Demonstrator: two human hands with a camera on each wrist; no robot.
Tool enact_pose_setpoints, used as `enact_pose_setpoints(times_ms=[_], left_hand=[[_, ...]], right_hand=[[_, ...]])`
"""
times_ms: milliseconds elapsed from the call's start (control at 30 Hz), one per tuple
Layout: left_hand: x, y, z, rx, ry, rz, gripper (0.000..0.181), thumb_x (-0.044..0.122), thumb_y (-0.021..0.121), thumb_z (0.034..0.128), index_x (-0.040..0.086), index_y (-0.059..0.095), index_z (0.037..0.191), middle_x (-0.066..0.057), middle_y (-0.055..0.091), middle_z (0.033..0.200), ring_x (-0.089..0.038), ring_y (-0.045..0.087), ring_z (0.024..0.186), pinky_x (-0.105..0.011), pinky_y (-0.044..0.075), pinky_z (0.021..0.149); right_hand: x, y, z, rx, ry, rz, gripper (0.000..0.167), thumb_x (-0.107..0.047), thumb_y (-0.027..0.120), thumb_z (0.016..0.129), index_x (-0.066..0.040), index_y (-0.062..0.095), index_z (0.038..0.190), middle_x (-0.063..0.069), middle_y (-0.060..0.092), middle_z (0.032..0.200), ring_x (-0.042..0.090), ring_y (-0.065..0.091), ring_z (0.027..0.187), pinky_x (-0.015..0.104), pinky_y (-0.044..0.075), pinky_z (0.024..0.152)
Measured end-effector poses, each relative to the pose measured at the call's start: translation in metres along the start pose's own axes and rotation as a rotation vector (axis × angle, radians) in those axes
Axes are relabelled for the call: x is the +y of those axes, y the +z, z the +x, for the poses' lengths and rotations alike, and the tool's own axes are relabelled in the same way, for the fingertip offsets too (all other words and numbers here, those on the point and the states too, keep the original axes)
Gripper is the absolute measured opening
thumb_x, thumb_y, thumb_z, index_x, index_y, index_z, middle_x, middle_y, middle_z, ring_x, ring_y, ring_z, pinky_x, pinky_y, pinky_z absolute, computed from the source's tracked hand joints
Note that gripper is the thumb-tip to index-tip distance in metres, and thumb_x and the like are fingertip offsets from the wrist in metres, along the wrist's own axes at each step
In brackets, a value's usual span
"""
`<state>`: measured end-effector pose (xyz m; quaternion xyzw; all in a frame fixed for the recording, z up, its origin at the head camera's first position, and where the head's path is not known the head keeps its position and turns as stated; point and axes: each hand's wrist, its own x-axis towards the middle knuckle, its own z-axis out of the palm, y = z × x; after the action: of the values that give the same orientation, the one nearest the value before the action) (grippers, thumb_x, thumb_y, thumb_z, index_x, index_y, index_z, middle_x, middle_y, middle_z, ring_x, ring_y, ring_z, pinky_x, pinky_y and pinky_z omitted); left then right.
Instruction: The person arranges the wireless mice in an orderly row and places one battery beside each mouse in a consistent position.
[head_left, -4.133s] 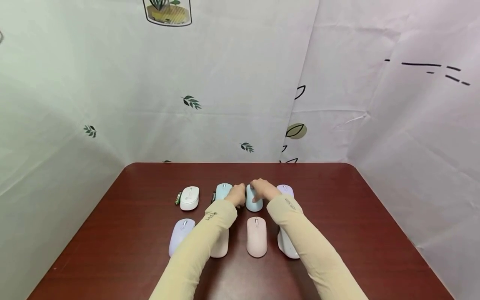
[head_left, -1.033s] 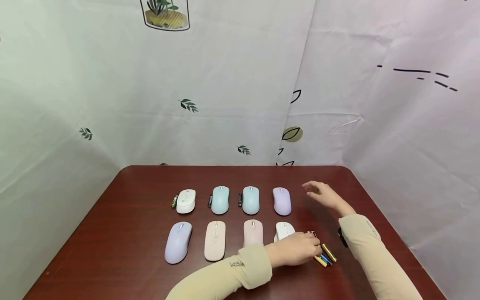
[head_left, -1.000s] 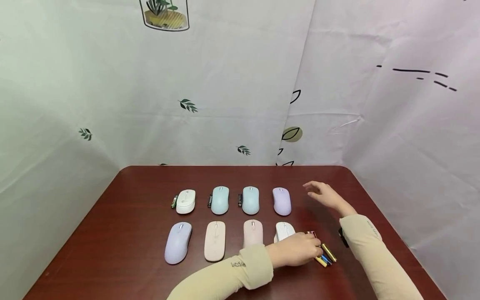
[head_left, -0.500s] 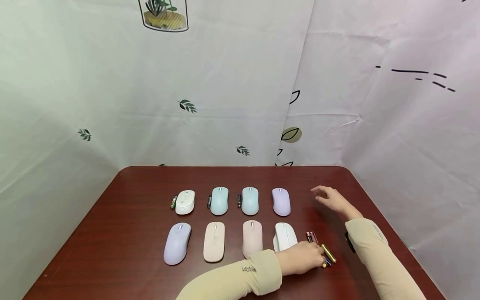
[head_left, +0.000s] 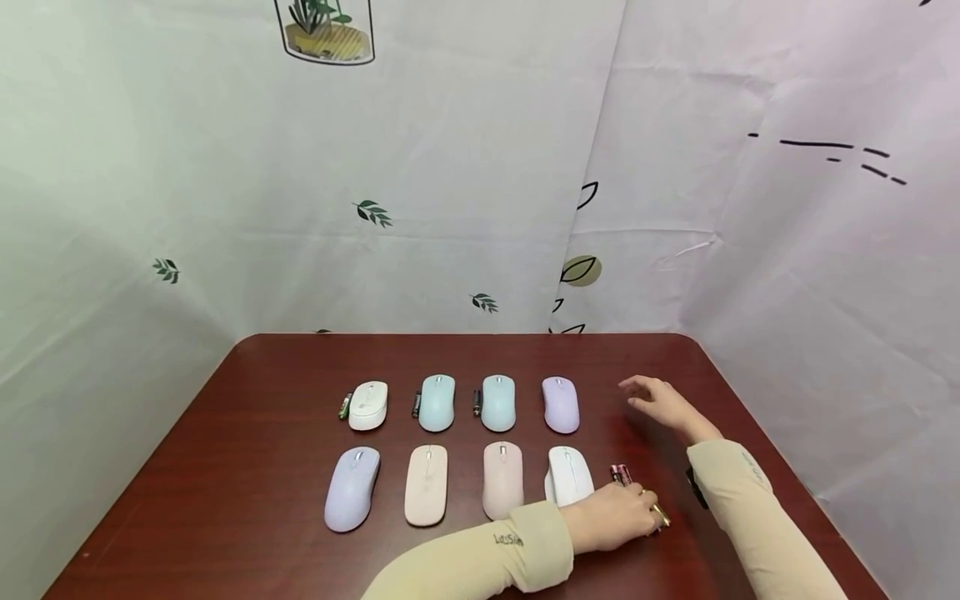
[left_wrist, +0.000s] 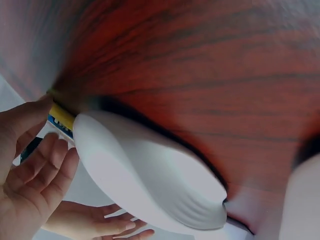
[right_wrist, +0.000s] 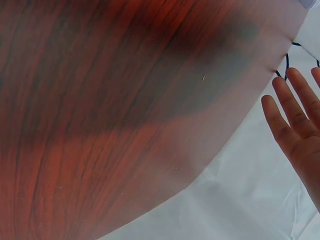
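Beside the right edge of a white mouse (head_left: 570, 475), my left hand (head_left: 611, 517) is low over the table with curled fingers. The left wrist view shows this hand (left_wrist: 32, 185) with thumb and fingers around yellow (left_wrist: 62, 117) and blue (left_wrist: 59, 127) batteries, next to the white mouse (left_wrist: 145, 175). A gold battery (head_left: 661, 514) shows at the fingertips; pink-ended batteries (head_left: 622, 474) lie just behind the hand. My right hand (head_left: 663, 404) hovers at the table's right rear, fingers relaxed and holding nothing; the right wrist view shows its spread fingers (right_wrist: 296, 120).
The back row has a white mouse (head_left: 368, 406), two light-blue mice (head_left: 437, 403) (head_left: 498, 403) and a purple mouse (head_left: 561, 405). Batteries lie left of the first three. A lavender mouse (head_left: 352, 489), a beige mouse (head_left: 426, 485) and a pink mouse (head_left: 503, 481) stand in front.
My left hand has moved right and now covers most of the yellow and blue batteries, uncovering more of the white mouse and the pink-ended batteries. My right hand has shifted slightly right and nearer.
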<state>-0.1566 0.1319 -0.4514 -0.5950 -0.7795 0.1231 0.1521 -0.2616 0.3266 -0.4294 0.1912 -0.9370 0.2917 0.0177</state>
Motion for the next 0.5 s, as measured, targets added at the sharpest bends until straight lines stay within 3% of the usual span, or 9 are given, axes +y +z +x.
enact_pose_setpoints(times_ms=[100, 267, 500], left_hand=[[0.0015, -0.0013, 0.0019, -0.002, -0.026, -0.015, 0.019, 0.038, 0.054, 0.0926, 0.034, 0.064, 0.108, 0.013, 0.059, 0.105, -0.002, 0.056, 0.087, -0.012, 0.048, 0.068], [0.0050, -0.0029, 0.0029, -0.048, -0.066, -0.043, 0.018, 0.040, 0.056, 0.0902, 0.034, 0.065, 0.105, 0.017, 0.063, 0.103, -0.001, 0.057, 0.085, -0.013, 0.048, 0.065], [0.0100, -0.0018, -0.0022, -0.053, -0.056, -0.062, 0.012, 0.039, 0.059, 0.0883, 0.033, 0.064, 0.096, 0.017, 0.065, 0.097, 0.000, 0.058, 0.083, -0.013, 0.048, 0.063]], right_hand=[[-0.0007, -0.0012, 0.0007, 0.001, -0.007, 0.006, 0.027, 0.004, 0.057, 0.088, 0.011, 0.056, 0.114, 0.029, 0.061, 0.108, 0.039, 0.061, 0.096, 0.041, 0.052, 0.076], [-0.0015, -0.0005, 0.0016, 0.005, -0.015, -0.003, 0.027, 0.004, 0.057, 0.087, 0.011, 0.057, 0.113, 0.027, 0.062, 0.106, 0.038, 0.062, 0.095, 0.041, 0.052, 0.077], [0.0007, 0.0076, -0.0007, -0.020, -0.002, -0.016, 0.028, 0.001, 0.058, 0.088, 0.010, 0.056, 0.115, 0.026, 0.062, 0.107, 0.038, 0.062, 0.096, 0.044, 0.052, 0.077]])
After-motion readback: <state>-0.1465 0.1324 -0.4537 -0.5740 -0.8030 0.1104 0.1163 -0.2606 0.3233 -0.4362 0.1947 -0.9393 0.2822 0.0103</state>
